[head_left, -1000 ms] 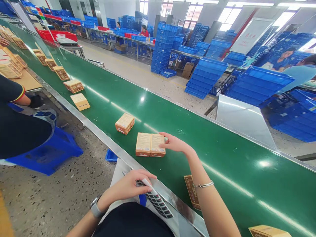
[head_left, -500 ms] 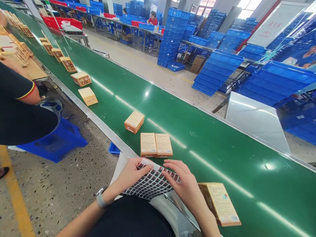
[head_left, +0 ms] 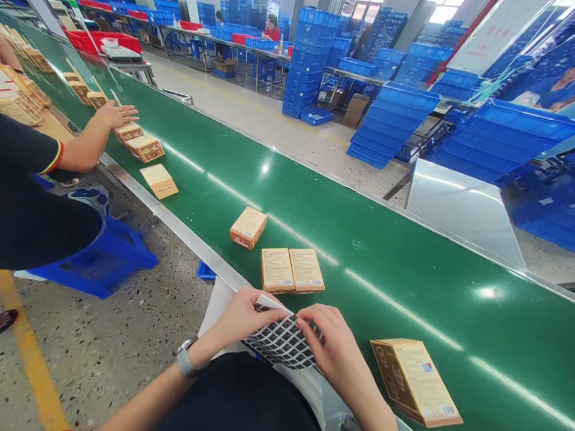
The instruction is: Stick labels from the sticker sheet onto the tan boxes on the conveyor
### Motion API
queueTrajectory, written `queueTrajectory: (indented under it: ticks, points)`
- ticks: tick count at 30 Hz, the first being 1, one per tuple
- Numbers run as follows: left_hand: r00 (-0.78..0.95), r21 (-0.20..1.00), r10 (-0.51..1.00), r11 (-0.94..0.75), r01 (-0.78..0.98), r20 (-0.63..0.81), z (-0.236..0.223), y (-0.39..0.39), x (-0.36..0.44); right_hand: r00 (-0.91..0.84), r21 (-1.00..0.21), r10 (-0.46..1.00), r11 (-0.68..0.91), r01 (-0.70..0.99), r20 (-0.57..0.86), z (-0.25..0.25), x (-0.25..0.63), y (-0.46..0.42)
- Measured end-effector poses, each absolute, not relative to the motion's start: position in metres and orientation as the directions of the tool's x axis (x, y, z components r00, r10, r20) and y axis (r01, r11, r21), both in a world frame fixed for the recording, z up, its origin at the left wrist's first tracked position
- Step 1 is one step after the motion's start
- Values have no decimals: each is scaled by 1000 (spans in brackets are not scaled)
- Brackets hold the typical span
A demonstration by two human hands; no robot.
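Note:
My left hand [head_left: 245, 317] and my right hand [head_left: 335, 347] both hold a sheet of small dark stickers [head_left: 281, 342] over my lap, at the near edge of the green conveyor belt [head_left: 359, 251]. My right fingertips pinch the sheet's top edge. Just beyond my hands, two tan boxes [head_left: 291, 270] lie flat side by side on the belt. Another tan box [head_left: 248, 227] lies further left. A larger box [head_left: 415, 380] lies to the right of my right arm.
A co-worker's hand [head_left: 117, 114] at the left reaches onto boxes [head_left: 139, 143] on the belt. Another box [head_left: 159, 181] lies near the belt's edge. A blue stool [head_left: 96, 263] stands on the floor. Stacks of blue crates [head_left: 386, 129] stand beyond the belt.
My right hand has slid left on the sticker sheet to pinch its top edge. The boxes have drifted right along the belt. The co-worker's arm has reached out onto the boxes.

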State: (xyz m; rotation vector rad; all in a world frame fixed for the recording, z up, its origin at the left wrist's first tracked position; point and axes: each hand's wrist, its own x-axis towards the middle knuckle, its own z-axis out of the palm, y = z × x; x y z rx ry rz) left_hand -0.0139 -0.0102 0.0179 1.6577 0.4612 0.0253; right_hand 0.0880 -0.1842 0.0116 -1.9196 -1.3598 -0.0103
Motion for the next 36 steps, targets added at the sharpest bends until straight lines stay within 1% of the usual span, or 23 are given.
queueTrajectory:
  ticks: [7,11,18,20,21,23,24,26,27,29,31,33,36]
  points:
    - [930,965,281,-45,258,-235,20,-14,-11,474,-532,712,-166,830,517,7,85,-188]
    - [926,967,311,-65,246,-214,19,-15,-9,494,-500,656,-200,843,570,6,85,-192]
    - [912,963,341,-62,262,-227,22,-19,-5,446,-399,594,-219,890,669,9,80,-198]
    - [908,965,350,-37,259,-231,22,-22,-4,447,-418,576,-192,888,685,8,78,-202]
    - [907,966,352,-27,257,-231,22,-23,-3,469,-466,569,-164,869,675,7,78,-204]
    - [912,968,343,-29,251,-226,20,-28,-3,588,-642,544,-114,758,598,4,84,-210]
    - [920,969,325,-39,243,-218,18,-32,-3,677,-750,522,-102,654,519,2,90,-213]
    - [951,978,254,-67,199,-176,14,-39,-3,850,-924,440,-100,368,290,-5,108,-216]
    - [968,983,200,-76,170,-152,12,-43,-2,906,-971,390,-99,217,163,-10,118,-215]
    - [990,989,85,-85,122,-115,6,-52,0,942,-997,329,-72,-37,-58,-19,138,-211]
    - [994,989,10,-94,110,-110,0,-59,4,928,-982,323,-39,-183,-186,-27,152,-204]
    - [992,987,-16,-102,125,-127,-3,-63,7,913,-972,337,-19,-236,-228,-32,158,-199]
    - [983,979,-57,-118,168,-176,-4,-66,10,918,-971,321,-13,-241,-232,-34,155,-196]
